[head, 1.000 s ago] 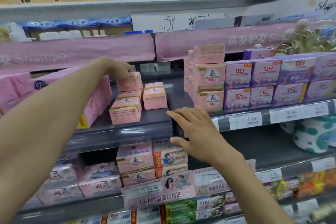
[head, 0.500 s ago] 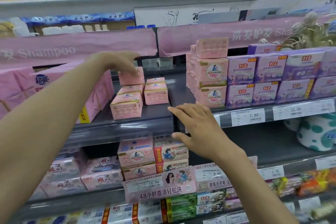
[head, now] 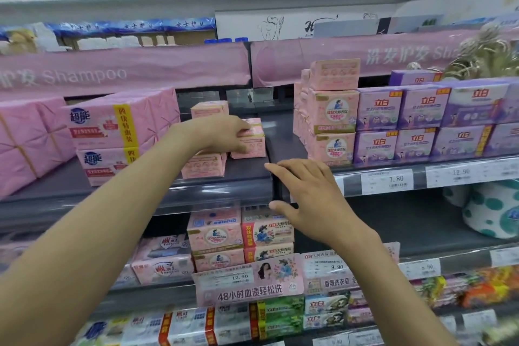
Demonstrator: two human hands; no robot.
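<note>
Left hand (head: pixel 222 135) grips pink box (head: pixel 252 149); right hand (head: pixel 317 199) flat at shelf edge (head: pixel 219 191).

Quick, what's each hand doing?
Left hand: holding a pink box.
Right hand: open, holding nothing, by the shelf edge.

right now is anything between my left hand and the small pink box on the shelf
Nothing visible does: the left hand curls its fingers and thumb round the small pink box. The right hand rests apart, on the shelf edge below and right of it.
</note>
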